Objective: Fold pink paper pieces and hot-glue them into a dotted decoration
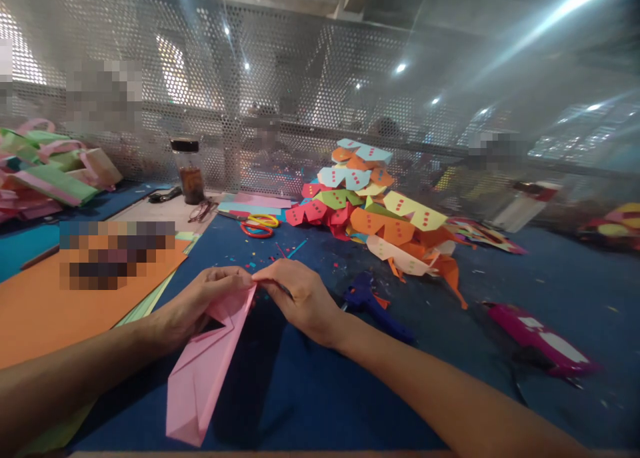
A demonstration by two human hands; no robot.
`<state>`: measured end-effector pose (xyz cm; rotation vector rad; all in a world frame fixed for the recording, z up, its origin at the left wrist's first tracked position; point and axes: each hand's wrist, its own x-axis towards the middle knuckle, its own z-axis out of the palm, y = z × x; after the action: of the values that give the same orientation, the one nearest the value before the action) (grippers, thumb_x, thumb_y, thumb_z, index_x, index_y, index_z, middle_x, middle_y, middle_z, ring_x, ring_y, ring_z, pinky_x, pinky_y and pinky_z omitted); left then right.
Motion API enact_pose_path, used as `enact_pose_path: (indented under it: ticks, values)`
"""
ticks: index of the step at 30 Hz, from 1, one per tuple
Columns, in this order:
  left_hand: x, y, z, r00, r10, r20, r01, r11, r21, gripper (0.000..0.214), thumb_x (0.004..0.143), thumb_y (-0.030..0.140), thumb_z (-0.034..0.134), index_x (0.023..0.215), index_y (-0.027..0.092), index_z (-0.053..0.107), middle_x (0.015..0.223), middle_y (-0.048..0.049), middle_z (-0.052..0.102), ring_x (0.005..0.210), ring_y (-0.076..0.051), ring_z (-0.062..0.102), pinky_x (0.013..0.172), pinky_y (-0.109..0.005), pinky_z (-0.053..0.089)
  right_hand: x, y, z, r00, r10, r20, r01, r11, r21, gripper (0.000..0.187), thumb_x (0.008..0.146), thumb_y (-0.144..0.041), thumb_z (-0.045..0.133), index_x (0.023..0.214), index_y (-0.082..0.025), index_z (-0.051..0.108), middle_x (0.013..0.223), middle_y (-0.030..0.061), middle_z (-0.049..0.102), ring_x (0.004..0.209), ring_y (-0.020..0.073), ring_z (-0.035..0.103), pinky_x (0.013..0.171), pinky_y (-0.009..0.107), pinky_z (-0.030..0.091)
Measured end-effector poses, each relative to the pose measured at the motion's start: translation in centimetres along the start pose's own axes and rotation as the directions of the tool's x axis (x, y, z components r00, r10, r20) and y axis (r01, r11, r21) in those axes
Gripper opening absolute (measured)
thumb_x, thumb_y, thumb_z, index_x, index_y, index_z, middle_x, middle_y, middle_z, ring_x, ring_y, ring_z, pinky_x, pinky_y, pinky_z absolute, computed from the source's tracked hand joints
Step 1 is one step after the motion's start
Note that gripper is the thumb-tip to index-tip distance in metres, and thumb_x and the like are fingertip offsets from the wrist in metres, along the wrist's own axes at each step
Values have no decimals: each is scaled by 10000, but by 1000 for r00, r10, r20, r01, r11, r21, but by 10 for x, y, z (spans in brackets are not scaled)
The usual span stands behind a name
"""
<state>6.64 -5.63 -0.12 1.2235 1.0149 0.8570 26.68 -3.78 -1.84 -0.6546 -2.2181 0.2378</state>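
From my end I have the left hand curled along the left of the pink paper, thumb uppermost, pinching near its far tip. My right hand arches knuckles-up, fingertips pinched there too, just beside the left's. The bare left forearm slants in from the paper's left, the right forearm from its right.

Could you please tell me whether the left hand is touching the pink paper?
Touching. The head view shows it: the left hand holds the folded pink paper by its upper part, and the paper extends down from the grip.
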Motion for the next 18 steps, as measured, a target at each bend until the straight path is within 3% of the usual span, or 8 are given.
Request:
enact_pose_path:
  ticks: [4,8,18]
  values:
    - [5,-6,-2,999,-19,47,23,995,-95,377,701,479,813,712,154,623,613,35,497,533,-82,396,492,-194,295,0,-2,1,999,46,-8,-46,997,62,149,1020,-204,533,1045,-199,679,986,50,736,939,171,676,885,318,505]
    - [6,-10,-4,999,-42,30,45,996,-80,387,701,475,830,764,144,639,608,43,512,506,-63,395,472,-179,277,2,-7,1,986,165,-4,-162,976,148,138,1014,-226,541,1020,-202,676,974,40,724,922,162,671,853,298,505]
    - [7,-11,-5,1000,20,6,-19,999,-27,395,727,480,837,844,155,646,675,24,614,565,-83,508,526,-187,367,8,-17,-2,890,454,43,-441,833,335,173,936,-337,643,850,-187,634,804,-7,654,772,140,616,722,264,471]
